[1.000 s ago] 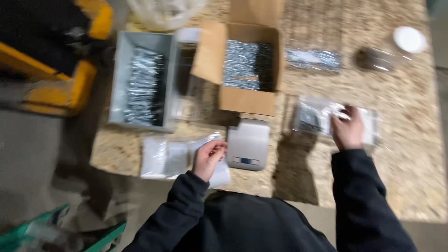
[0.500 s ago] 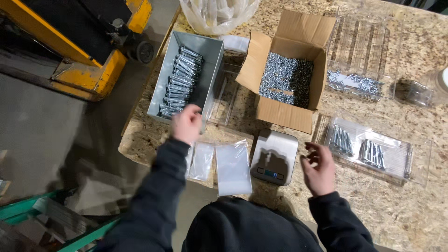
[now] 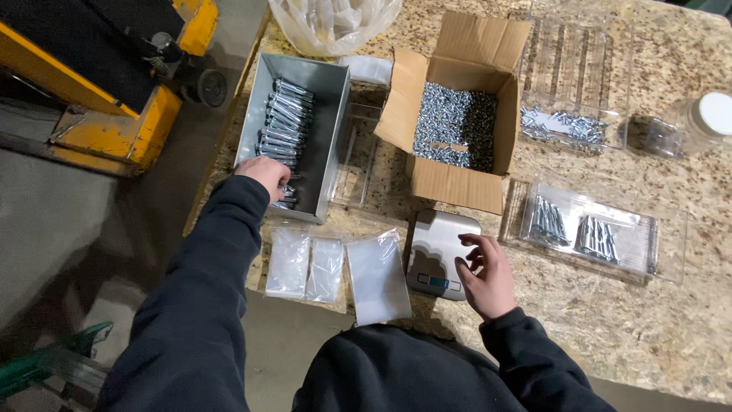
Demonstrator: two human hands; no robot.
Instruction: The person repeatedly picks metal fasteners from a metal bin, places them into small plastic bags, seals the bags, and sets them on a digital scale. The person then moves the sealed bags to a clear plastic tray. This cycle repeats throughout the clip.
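Over at the left, the left hand (image 3: 264,174) is dipping into the near end of the grey metal bin (image 3: 333,145), fingers curled down among the long silver bolts (image 3: 280,130); whether it is gripping one I cannot tell. Just below the bin, small clear plastic bags (image 3: 335,271) are lying flat on the speckled chipboard table (image 3: 610,328). Further right, the right hand (image 3: 486,276) is hovering loosely spread and empty at the edge of the small silver kitchen scale (image 3: 438,248), beneath the open cardboard box of screws (image 3: 457,130).
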